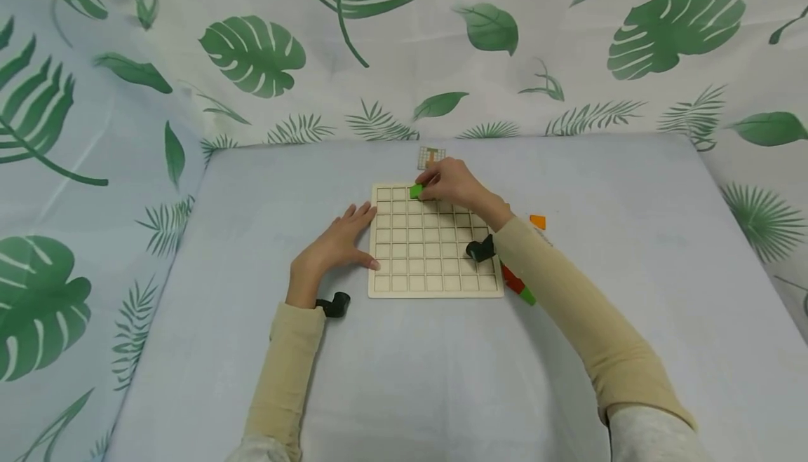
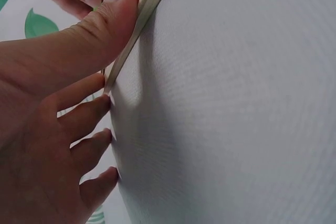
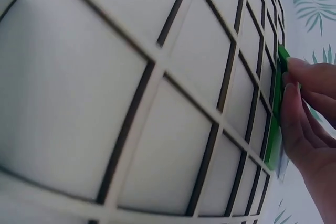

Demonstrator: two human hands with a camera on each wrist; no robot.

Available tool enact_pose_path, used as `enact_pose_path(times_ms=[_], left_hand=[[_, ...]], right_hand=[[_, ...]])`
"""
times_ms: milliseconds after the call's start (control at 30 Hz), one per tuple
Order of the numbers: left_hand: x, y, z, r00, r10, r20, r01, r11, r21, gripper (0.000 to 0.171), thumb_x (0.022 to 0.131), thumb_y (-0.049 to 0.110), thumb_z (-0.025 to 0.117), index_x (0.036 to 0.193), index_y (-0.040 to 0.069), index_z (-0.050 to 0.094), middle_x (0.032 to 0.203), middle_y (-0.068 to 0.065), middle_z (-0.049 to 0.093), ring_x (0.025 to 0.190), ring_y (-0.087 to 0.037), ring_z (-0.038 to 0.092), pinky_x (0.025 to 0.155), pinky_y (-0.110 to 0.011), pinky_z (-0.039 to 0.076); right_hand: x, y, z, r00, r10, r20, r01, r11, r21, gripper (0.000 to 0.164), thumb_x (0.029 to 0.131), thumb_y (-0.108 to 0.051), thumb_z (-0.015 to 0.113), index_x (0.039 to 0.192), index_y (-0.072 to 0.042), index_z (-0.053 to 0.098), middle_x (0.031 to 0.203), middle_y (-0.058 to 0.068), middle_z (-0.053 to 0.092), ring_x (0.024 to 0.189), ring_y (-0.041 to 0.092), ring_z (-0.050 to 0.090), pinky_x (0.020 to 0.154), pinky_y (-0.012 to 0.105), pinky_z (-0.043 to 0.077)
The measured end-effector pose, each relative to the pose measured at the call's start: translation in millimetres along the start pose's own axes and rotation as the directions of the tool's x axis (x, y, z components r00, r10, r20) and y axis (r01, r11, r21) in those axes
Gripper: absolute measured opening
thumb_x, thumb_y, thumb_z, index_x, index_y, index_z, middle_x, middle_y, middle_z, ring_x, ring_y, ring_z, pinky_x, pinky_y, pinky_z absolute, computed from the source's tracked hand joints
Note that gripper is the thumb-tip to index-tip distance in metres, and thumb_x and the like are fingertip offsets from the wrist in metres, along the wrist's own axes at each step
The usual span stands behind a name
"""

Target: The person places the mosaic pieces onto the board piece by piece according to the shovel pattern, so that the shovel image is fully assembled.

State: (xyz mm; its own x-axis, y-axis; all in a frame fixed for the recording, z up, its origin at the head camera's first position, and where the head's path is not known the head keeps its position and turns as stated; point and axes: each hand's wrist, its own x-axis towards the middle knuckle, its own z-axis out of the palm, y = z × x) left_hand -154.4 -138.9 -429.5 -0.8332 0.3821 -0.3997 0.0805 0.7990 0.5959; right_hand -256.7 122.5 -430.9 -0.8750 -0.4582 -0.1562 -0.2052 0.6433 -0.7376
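Observation:
A pale square board (image 1: 432, 247) with a grid of shallow square cells lies flat on the table. At its far edge my right hand (image 1: 453, 183) pinches a flat green piece (image 1: 415, 191) between thumb and fingers. In the right wrist view that green piece (image 3: 275, 114) looks long and thin along the far row of cells, partly covered by the fingers. My left hand (image 1: 337, 243) rests at the board's left edge, fingers spread and fairly straight. In the left wrist view its thumb (image 2: 118, 17) lies against the board's rim and the other fingertips are close beside the edge.
Behind the board lies a small card (image 1: 432, 157) with a printed grid and an orange figure. Right of it, partly under the right forearm, are an orange piece (image 1: 537, 221), a red piece (image 1: 513, 280) and another green piece (image 1: 527, 296). A leaf-patterned cloth (image 1: 404, 48) hangs behind.

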Motion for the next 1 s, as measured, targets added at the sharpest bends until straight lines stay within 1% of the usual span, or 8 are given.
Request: enact_pose_path(times_ms=[133,300,433,667,833,1000], left_hand=[[-0.2,-1.5,-0.7,1.000,0.006,0.001,-0.006,1.000,-0.008,0.112,0.082,0.028,0.088,0.166,0.015,0.015,0.175,-0.002,0.004,0.161,-0.025,-0.006,0.132,-0.045,0.000],[1.0,-1.9,-2.2,1.000,0.017,-0.006,-0.017,1.000,-0.005,0.112,0.082,0.028,0.088,0.166,0.013,0.015,0.175,-0.004,0.004,0.161,-0.027,-0.005,0.132,-0.047,0.001],[1.9,-3.0,-2.9,1.000,0.016,0.007,-0.016,1.000,-0.010,0.113,0.082,0.028,0.088,0.166,0.013,0.015,0.175,-0.004,0.004,0.161,-0.027,-0.006,0.132,-0.047,0.000],[4.1,-4.3,-3.8,0.999,0.034,0.007,-0.034,0.999,-0.007,0.112,0.082,0.028,0.088,0.166,0.013,0.015,0.175,-0.004,0.004,0.161,-0.027,-0.006,0.132,-0.047,0.000],[3.3,-5.1,-4.0,0.999,0.030,0.011,-0.029,0.999,-0.016,0.112,0.082,0.027,0.088,0.166,0.014,0.014,0.175,-0.003,0.003,0.161,-0.026,-0.006,0.132,-0.045,0.000],[1.4,-8.4,-1.4,1.000,0.018,0.011,-0.018,1.000,-0.023,0.112,0.083,0.027,0.087,0.166,0.013,0.015,0.175,-0.004,0.003,0.161,-0.028,-0.006,0.132,-0.047,0.000]], right_hand=[[3,-2,3,1.000,-0.004,0.002,0.004,0.999,-0.052,0.033,0.092,-0.012,0.077,0.122,0.000,0.074,0.120,0.021,0.072,0.107,0.034,0.069,0.093,0.045,0.058],[7,-3,6,1.000,-0.008,-0.001,0.008,0.995,-0.104,0.032,0.093,-0.012,0.076,0.123,0.000,0.074,0.119,0.019,0.073,0.106,0.033,0.069,0.092,0.045,0.058],[7,-3,6,1.000,-0.012,0.012,0.013,0.994,-0.109,0.030,0.093,-0.011,0.076,0.121,0.000,0.074,0.119,0.020,0.073,0.106,0.033,0.070,0.092,0.045,0.059],[8,-2,7,0.999,-0.047,-0.023,0.043,0.991,-0.130,0.023,0.092,-0.013,0.078,0.111,0.000,0.078,0.116,0.019,0.071,0.101,0.033,0.068,0.089,0.046,0.058],[8,-1,9,0.998,-0.057,-0.030,0.053,0.990,-0.133,0.023,0.092,-0.013,0.078,0.111,-0.001,0.078,0.114,0.019,0.073,0.099,0.033,0.068,0.089,0.046,0.058],[10,1,15,0.997,-0.066,-0.032,0.062,0.990,-0.124,0.022,0.092,-0.013,0.078,0.111,-0.002,0.078,0.109,0.018,0.074,0.095,0.032,0.068,0.088,0.046,0.057]])
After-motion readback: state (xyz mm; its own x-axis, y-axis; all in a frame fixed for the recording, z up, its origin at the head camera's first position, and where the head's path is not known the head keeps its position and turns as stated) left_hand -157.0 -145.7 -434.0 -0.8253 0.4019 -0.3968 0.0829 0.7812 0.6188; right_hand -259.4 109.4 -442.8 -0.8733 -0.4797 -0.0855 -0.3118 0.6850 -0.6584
